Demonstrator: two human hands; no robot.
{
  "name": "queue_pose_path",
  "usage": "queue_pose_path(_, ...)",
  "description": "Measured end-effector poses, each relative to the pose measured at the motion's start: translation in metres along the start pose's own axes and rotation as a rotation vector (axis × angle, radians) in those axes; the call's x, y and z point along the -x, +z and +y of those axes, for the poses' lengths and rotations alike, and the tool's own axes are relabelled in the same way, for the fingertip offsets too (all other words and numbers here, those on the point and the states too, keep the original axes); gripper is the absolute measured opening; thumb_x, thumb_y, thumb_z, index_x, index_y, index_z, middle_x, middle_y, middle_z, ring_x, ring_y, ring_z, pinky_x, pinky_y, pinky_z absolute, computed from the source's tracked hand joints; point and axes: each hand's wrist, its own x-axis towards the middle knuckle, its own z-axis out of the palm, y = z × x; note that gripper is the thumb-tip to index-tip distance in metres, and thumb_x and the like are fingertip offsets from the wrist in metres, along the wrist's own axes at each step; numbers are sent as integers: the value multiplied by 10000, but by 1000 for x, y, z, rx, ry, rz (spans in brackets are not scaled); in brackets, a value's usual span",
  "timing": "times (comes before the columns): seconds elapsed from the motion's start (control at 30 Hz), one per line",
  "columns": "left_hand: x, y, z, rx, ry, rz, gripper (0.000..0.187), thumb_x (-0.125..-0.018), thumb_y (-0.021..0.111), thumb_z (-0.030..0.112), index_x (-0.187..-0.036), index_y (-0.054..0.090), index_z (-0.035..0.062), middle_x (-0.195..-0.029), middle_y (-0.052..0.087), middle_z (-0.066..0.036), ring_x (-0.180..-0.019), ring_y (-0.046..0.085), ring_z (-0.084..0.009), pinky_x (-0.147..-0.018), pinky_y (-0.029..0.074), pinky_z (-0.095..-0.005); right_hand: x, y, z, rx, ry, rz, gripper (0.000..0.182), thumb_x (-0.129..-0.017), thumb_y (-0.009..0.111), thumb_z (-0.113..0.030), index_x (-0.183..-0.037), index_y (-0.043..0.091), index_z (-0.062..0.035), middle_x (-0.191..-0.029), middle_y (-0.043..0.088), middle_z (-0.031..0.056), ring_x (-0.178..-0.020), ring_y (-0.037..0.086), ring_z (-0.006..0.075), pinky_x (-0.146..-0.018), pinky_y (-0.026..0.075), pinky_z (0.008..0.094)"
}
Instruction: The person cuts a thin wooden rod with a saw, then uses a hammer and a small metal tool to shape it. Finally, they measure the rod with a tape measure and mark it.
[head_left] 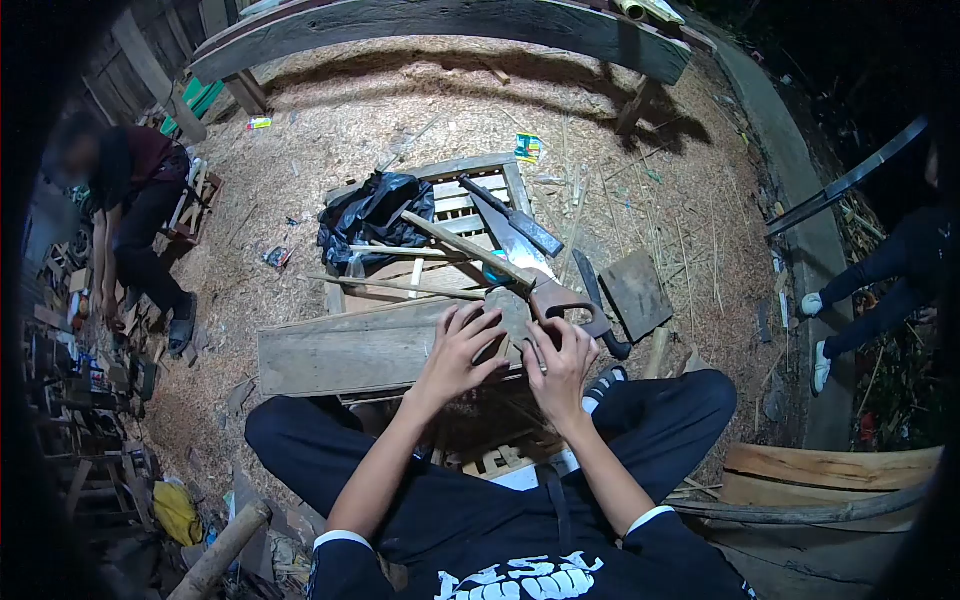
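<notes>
My left hand (462,352) is over the near edge of a wooden plank (345,352), its fingers curved and apart, with nothing visible in them. Beside it, my right hand (560,362) has its fingers curled inward around something small that I cannot make out. Just beyond both hands stands a worn wooden block (512,318). The brown handle of a handsaw (572,308) lies by the right fingertips. A long stick (465,245) slants across the low slatted table from the block. Farther right rests a blade with a black handle (616,349).
A black plastic bag (372,222) and a dark-bladed tool (520,220) lie on the slatted table (515,185). Right of it is a square board (636,295). One person (140,200) bends at left; another person's legs (880,300) show at right. A beam bench (440,45) spans the back.
</notes>
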Motion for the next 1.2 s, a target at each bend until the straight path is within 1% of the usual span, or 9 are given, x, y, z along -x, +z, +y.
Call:
queue_pose_path(0.33, 5, -6, -4, -67, -50, 61, 521, -790, 857, 409, -1231, 741, 159, -1602, 457, -131, -1489, 344, -367, -1204, 235, -523, -6, 10, 18, 32, 74, -146, 488, -921, 727, -225, -1387, 643, -104, -1231, 607, 117, -1227, 525, 282, -1083, 301, 503)
queue_pose_path(0.5, 5, -15, -6, -63, -79, 71, 582, -774, 864, 422, -1271, 724, 153, -1622, 413, -153, -1507, 304, -384, -1213, 218, -536, -21, 9, 15, 106, 46, -12, 507, -926, 729, -245, -1399, 627, -91, -1197, 611, 138, -1219, 526, 299, -1064, 306, 508)
queue_pose_path(0.7, 2, -23, -16, -93, -145, 90, 605, -843, 824, 379, -1372, 665, 133, -1599, 457, -143, -1497, 342, -370, -1210, 226, -518, -73, 13, 13, 43, 25, -38, 501, -899, 766, -303, -1337, 652, -86, -1218, 608, 155, -1229, 518, 311, -1077, 309, 522)
queue_pose_path(0.77, 0, -22, -23, -95, -181, 124, 594, -876, 803, 350, -1398, 643, 118, -1591, 471, -142, -1495, 358, -362, -1213, 229, -510, -92, 25, 15, 45, -119, -63, 522, -897, 765, -320, -1346, 648, -80, -1216, 620, 152, -1209, 529, 305, -1078, 313, 518)
queue_pose_path(0.83, -2, -25, -29, -69, -240, 144, 561, -923, 761, 293, -1424, 613, 89, -1586, 483, -140, -1490, 386, -344, -1219, 230, -494, -102, 34, 13, 92, -162, -52, 471, -899, 760, -344, -1274, 681, -71, -1174, 634, 130, -1178, 553, 297, -1082, 310, 527)
queue_pose_path(0.9, -5, -28, -31, -80, -220, 175, 574, -933, 744, 260, -1455, 580, 86, -1569, 500, -140, -1491, 393, -334, -1220, 236, -491, -106, 41, 6, 39, -84, -300, 389, -901, 758, -364, -1149, 718, -68, -1131, 636, 111, -1163, 570, 289, -1098, 286, 561)
queue_pose_path(0.97, -9, -31, -30, -86, -228, 235, 583, -940, 730, 236, -1476, 553, 86, -1542, 527, -138, -1494, 389, -338, -1216, 247, -493, -99, 39, -12, -96, -138, -277, 314, -909, 753, -376, -1044, 746, -93, -1086, 640, 94, -1163, 574, 275, -1101, 257, 590)
queue_pose_path(1.1, -5, -35, -42, -109, -316, 163, 610, -954, 701, 217, -1515, 502, 82, -1521, 542, -142, -1469, 432, -294, -1212, 256, -497, -116, 49, 0, -179, -95, -341, 235, -968, 697, -289, -1127, 750, -124, -1181, 644, 87, -1197, 553, 271, -1083, 291, 541)
queue_pose_path(1.2, -7, -40, -44, -155, -308, 160, 580, -973, 677, 202, -1513, 503, 85, -1469, 582, -128, -1395, 506, -275, -1219, 223, -518, -142, 54, 17, -52, -253, -436, 442, -949, 701, -209, -1377, 619, -134, -1364, 598, 104, -1327, 508, 294, -1110, 302, 576)
